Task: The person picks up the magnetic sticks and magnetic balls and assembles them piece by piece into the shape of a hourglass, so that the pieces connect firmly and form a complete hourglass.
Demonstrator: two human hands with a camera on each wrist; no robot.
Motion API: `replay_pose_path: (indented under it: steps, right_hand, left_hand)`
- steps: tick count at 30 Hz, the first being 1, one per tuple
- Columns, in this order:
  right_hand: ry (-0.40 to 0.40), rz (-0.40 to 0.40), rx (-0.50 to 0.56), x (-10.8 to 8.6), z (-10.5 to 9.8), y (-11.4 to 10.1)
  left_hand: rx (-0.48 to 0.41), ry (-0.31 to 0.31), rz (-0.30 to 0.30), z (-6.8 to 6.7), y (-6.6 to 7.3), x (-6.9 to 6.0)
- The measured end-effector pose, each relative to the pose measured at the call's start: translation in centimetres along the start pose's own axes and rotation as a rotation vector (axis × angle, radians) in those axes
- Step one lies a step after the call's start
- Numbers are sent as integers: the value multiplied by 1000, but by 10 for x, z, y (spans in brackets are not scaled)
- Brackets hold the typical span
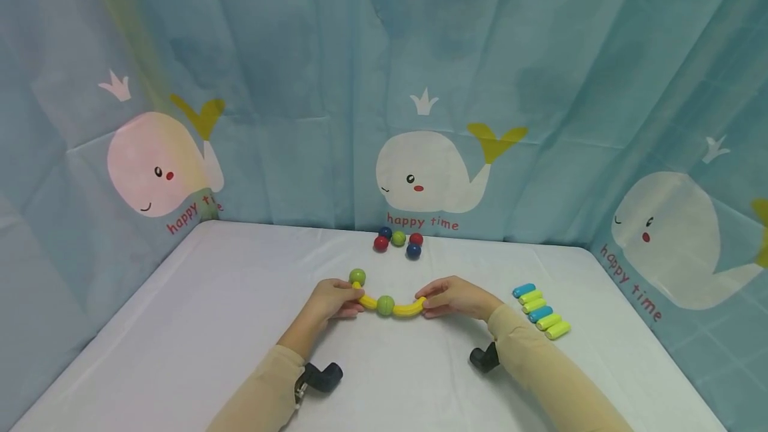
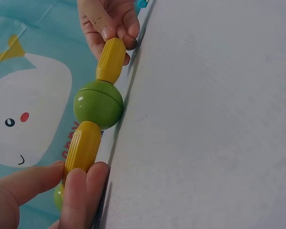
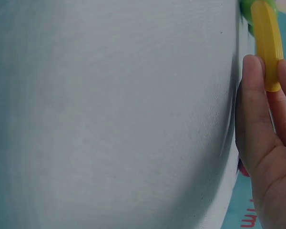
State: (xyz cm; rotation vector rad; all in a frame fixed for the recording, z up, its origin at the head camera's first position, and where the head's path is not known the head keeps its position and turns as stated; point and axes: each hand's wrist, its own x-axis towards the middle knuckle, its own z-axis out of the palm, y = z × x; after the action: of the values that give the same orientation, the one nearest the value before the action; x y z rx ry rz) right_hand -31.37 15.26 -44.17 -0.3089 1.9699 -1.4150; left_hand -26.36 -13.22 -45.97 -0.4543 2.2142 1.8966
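Note:
My left hand (image 1: 336,299) pinches a curved yellow connector piece (image 2: 82,145) between thumb and fingers. Opposite it, my right hand (image 1: 459,297) pinches a second yellow connector piece (image 1: 409,309) by its outer end. Between the two pieces sits a green ball (image 1: 386,305), which both meet at their inner ends, forming a shallow curve just over or on the white table. Another green ball (image 1: 357,277) is at the outer end of the left piece; whether it is joined there I cannot tell. In the left wrist view the fingers partly hide this ball.
Toward the back of the white table (image 1: 252,265) lie red balls (image 1: 381,243), blue balls (image 1: 413,251) and a green ball (image 1: 399,239). On the right, several short blue and yellow-green cylinders (image 1: 541,314) form a slanted row. A whale-print curtain (image 1: 300,152) stands behind.

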Motion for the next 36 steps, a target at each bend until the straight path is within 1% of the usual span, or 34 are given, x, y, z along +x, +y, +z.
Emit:
replay_pose_path:
  steps: [5,10,14,21,28,36]
  right_hand:
    - [16,11,26,0,2,-1]
    - [19,19,51,1,3,-1]
    - [26,24,53,2,5,-1]
    - [34,27,57,2,6,-1]
    - [25,32,91,2,8,-1]
    - [16,48,104,2,9,-2]
  left_hand:
    - [-20,-9,6,-3,-2,3]
    - [-13,-11,19,-4,-4,5]
    - [-15,-17,18,-5,-5,5]
    - [-1,-22,11,-6,-4,4]
    - [-10,-71,-10,-1,-2,1]
    - [-12,-83,-22,-1,-1,0]
